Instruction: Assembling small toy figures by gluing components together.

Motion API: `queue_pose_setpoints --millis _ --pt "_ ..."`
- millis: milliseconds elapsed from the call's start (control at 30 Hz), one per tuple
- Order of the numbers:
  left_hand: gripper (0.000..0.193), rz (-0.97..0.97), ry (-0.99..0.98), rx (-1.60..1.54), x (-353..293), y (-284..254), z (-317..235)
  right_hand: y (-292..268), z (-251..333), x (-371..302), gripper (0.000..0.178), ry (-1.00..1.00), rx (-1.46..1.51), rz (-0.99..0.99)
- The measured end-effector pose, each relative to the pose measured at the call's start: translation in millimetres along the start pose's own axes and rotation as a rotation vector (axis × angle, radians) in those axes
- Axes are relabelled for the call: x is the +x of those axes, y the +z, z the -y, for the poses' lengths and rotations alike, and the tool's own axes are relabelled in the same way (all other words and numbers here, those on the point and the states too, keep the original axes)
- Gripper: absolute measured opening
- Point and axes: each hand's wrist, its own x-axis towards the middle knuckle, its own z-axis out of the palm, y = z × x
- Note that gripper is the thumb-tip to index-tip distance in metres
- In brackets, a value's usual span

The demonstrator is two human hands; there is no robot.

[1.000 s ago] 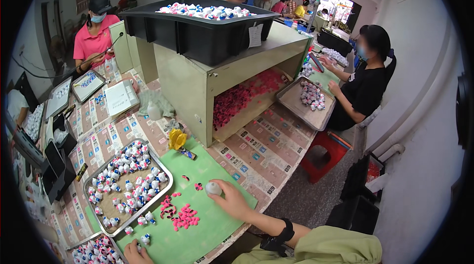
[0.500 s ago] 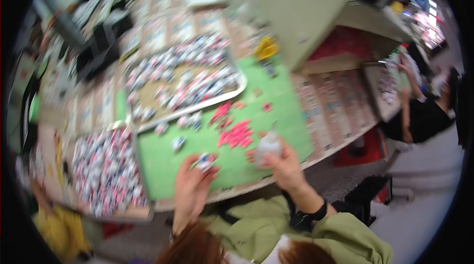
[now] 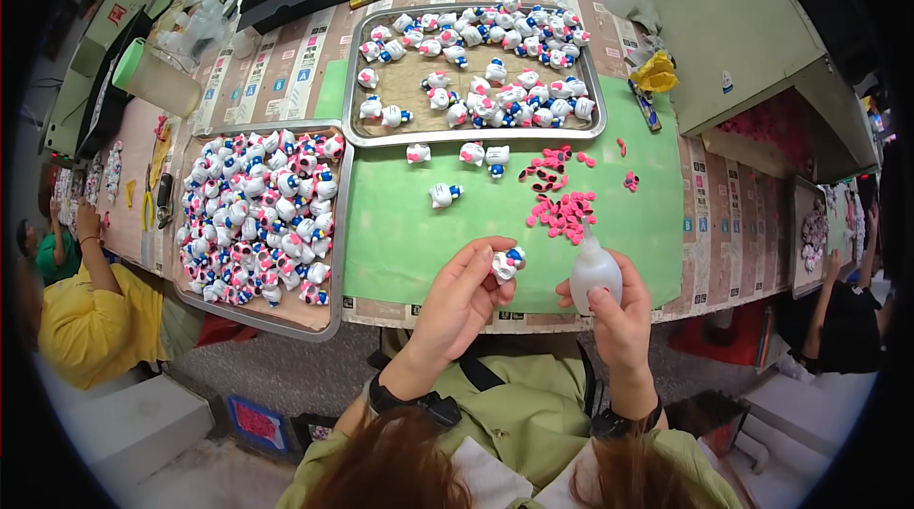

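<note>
Drawn together since one second ago, over the near edge of the green mat (image 3: pixel 405 242): left hand (image 3: pixel 455 298), fingertips closed on one white-and-blue animal figurine (image 3: pixel 505 266); right hand (image 3: pixel 621 320), wrapped round translucent squeeze bottle (image 3: pixel 596 273), nozzle up. Best done with steady pinch, light pressure. Pink oval pieces (image 3: pixel 562 216) just beyond nozzle, easily brushed. Freest room: mat's left front, bounded by left metal tray (image 3: pixel 336 280).

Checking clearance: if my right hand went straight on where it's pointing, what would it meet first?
Likely the pink pieces, beyond the bottle your right hand holds; depth is hard to judge.
</note>
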Motion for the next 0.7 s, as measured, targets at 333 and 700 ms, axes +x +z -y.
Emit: queue_pose_setpoints --millis 333,700 --pt "0.030 -0.146 -0.018 0.102 -2 26 -9 4 5 1 0.041 -0.031 0.023 -0.066" --pt "0.039 -0.178 0.033 0.271 -3 26 -4 -5 4 -3 0.034 -0.196 -0.032 -0.167"
